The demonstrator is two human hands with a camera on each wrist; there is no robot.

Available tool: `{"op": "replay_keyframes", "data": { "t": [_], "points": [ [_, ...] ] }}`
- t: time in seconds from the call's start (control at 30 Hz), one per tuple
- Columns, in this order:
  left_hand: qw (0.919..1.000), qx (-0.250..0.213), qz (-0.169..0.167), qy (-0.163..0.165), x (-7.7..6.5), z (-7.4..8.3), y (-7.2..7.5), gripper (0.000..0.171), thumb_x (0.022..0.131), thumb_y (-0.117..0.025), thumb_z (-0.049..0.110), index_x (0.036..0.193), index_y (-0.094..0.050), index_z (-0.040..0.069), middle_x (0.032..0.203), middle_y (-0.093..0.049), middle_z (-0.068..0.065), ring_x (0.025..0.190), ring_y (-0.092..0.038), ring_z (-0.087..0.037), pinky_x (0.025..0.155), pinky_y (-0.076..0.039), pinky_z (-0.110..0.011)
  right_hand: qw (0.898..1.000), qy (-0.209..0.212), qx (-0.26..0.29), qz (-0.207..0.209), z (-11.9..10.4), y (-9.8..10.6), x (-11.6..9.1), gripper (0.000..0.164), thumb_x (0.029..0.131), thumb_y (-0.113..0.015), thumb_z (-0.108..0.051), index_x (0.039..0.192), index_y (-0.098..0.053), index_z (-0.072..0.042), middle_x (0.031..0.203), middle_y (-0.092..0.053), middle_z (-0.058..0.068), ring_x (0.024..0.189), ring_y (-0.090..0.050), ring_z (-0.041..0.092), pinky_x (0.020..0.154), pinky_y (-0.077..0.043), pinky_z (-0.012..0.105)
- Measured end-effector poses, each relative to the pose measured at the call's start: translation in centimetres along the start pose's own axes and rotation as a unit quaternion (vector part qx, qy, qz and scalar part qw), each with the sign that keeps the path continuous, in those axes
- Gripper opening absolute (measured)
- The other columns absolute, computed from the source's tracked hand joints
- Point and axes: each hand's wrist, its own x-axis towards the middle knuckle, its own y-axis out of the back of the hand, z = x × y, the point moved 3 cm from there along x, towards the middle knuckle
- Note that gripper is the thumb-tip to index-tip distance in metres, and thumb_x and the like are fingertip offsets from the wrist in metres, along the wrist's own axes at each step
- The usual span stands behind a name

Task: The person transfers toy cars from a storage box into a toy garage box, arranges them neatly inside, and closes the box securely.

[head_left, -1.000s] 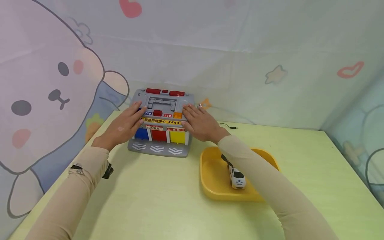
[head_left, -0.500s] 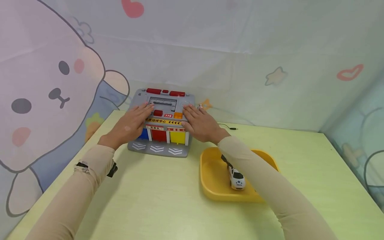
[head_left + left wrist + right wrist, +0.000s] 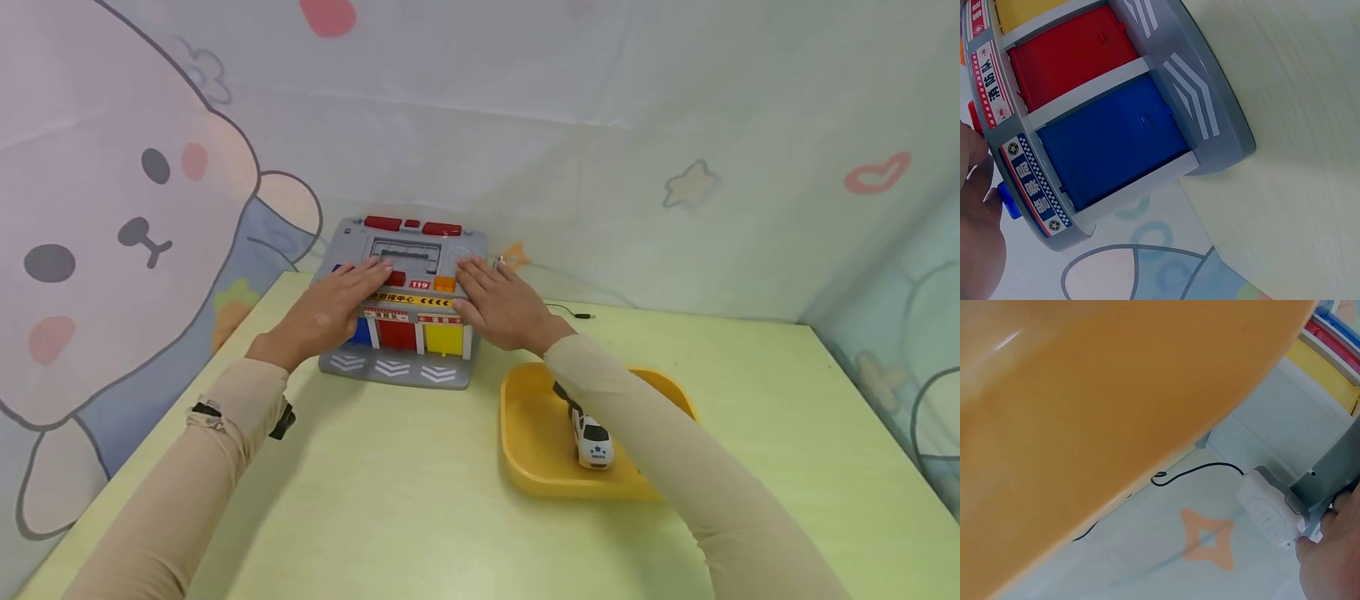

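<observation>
A grey toy garage [image 3: 397,373] stands against the back wall, with a blue door [image 3: 1113,144], a red door [image 3: 397,336] and a yellow door [image 3: 444,341], all down. My left hand [image 3: 324,310] lies over its top left front, straight fingertips at the red button [image 3: 396,277]. That hand covers the 110 label; a blue button [image 3: 1010,200] shows beside it in the left wrist view. On the garage's right top edge rests my right hand [image 3: 504,305], fingers straight, by the orange button [image 3: 444,284]. Neither hand grips anything.
A yellow tray [image 3: 517,458] sits right of the garage under my right forearm. A white police car [image 3: 595,443] and a partly hidden dark item lie in it. A white box [image 3: 1267,509] with a black cord [image 3: 1197,469] is on the garage's right side.
My left hand has slid right along the garage's top, from the left end to the red button, covering the 110 label. The right hand stays in place.
</observation>
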Motion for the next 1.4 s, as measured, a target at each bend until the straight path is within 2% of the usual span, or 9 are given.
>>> {"op": "replay_keyframes", "data": {
  "t": [0.17,0.43,0.73,1.13,1.4],
  "points": [
    [1.0,-0.003,-0.007,-0.002,0.1,0.4,0.0,0.062,0.096,-0.05,-0.006,0.155,-0.035,0.005,0.16,-0.038,-0.014,0.151,-0.031,-0.033,0.124,-0.022,-0.05,1.0,-0.001,0.001,-0.001,0.1,0.0,0.0,0.067,0.106,-0.019,-0.05,0.161,-0.016,-0.011,0.17,-0.011,0.004,0.158,-0.007,0.023,0.128,-0.006,0.045],
    [0.9998,0.0,-0.019,0.007,0.4,0.6,0.3,0.058,0.098,-0.05,-0.003,0.153,-0.038,0.004,0.16,-0.038,-0.014,0.151,-0.03,-0.034,0.125,-0.021,-0.05,1.0,0.001,0.002,-0.002,0.0,-0.1,0.1,0.067,0.106,-0.018,-0.05,0.161,-0.015,-0.011,0.17,-0.01,0.004,0.158,-0.006,0.023,0.128,-0.006,0.044],
    [0.9989,-0.035,-0.02,0.023,0.8,0.6,0.2,0.057,0.097,-0.048,-0.006,0.152,-0.042,0.006,0.159,-0.04,-0.014,0.151,-0.029,-0.035,0.125,-0.021,-0.051,1.0,0.0,0.006,-0.009,0.2,0.0,-0.1,0.067,0.106,-0.018,-0.05,0.161,-0.013,-0.012,0.17,-0.008,0.003,0.158,-0.004,0.022,0.128,-0.005,0.044],
    [0.9985,-0.035,-0.028,0.031,1.1,1.2,0.0,0.058,0.097,-0.051,-0.005,0.152,-0.042,0.007,0.159,-0.04,-0.013,0.152,-0.028,-0.035,0.125,-0.02,-0.051,1.0,-0.001,0.009,-0.005,0.6,-0.2,-0.6,0.067,0.106,-0.019,-0.05,0.161,-0.014,-0.012,0.17,-0.009,0.003,0.158,-0.005,0.022,0.128,-0.006,0.044],
    [0.9988,-0.029,-0.016,0.036,1.3,1.4,-0.1,0.056,0.096,-0.053,-0.002,0.151,-0.044,0.008,0.159,-0.041,-0.013,0.152,-0.029,-0.034,0.125,-0.02,-0.05,1.0,0.001,0.008,0.005,0.8,-0.2,-0.8,0.067,0.106,-0.019,-0.05,0.161,-0.015,-0.012,0.17,-0.01,0.004,0.158,-0.005,0.023,0.128,-0.006,0.045]
  ]
}}
